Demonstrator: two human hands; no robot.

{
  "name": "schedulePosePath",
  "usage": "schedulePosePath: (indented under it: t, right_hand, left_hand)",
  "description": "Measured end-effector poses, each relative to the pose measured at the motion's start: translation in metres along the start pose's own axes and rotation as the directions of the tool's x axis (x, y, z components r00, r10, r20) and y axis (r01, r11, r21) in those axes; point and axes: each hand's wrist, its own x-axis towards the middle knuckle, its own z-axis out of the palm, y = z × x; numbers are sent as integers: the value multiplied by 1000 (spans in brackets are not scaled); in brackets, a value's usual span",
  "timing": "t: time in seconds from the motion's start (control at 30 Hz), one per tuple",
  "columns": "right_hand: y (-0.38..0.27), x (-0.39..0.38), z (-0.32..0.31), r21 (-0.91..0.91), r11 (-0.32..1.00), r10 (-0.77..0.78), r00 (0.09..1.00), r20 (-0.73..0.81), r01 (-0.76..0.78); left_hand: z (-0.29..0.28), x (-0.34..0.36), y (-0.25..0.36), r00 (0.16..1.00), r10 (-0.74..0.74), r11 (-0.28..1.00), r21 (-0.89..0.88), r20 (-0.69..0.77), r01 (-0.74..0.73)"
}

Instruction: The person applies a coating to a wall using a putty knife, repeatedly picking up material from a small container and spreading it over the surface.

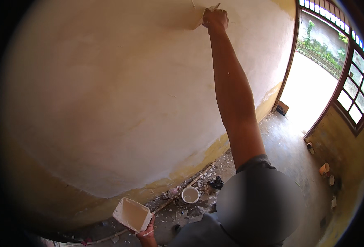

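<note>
My right hand (215, 19) is raised high on the wall, fingers closed round a putty knife (198, 24). The thin blade lies at the wall surface, and part of the tool is hidden by the fingers. Low down, my left hand (148, 229) grips a squarish, putty-smeared plastic tub (133, 215) at its side. Pale residue coats the inside of this tub, and white smears mark the hand. The wall (120, 103) carries a broad whitish coat, with older yellow paint showing along its lower edge.
A round white bucket (190, 195) stands on the debris-strewn floor by the wall, near a black crumpled item (216, 182). A long thin pole (165, 204) lies along the wall base. An open doorway (313, 78) and several small containers, one an orange cup (324, 168), are at the right.
</note>
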Motion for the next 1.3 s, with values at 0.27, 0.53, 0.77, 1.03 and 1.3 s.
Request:
schedulePosePath:
  t: [0.27,0.53,0.77,1.03,1.3]
  right_hand:
    - [-21,-55,29,-285,700,-598,755,267,655]
    - [18,-127,-20,460,774,143,828,542,-435]
    - [41,-98,-36,-152,956,-228,963,144,250]
    - [105,-197,-34,-173,795,-478,776,411,581]
    - [114,-48,-29,203,951,219,972,87,-233]
  left_hand:
    - [-12,-4,6,993,100,995,23,-59,-99]
    - [-5,7,-1,993,15,999,42,121,-20]
    - [-31,5,9,999,46,999,29,8,-47]
    - [-18,-2,10,997,21,999,-28,79,-19]
    - [-28,5,6,1000,-8,1000,-12,11,9]
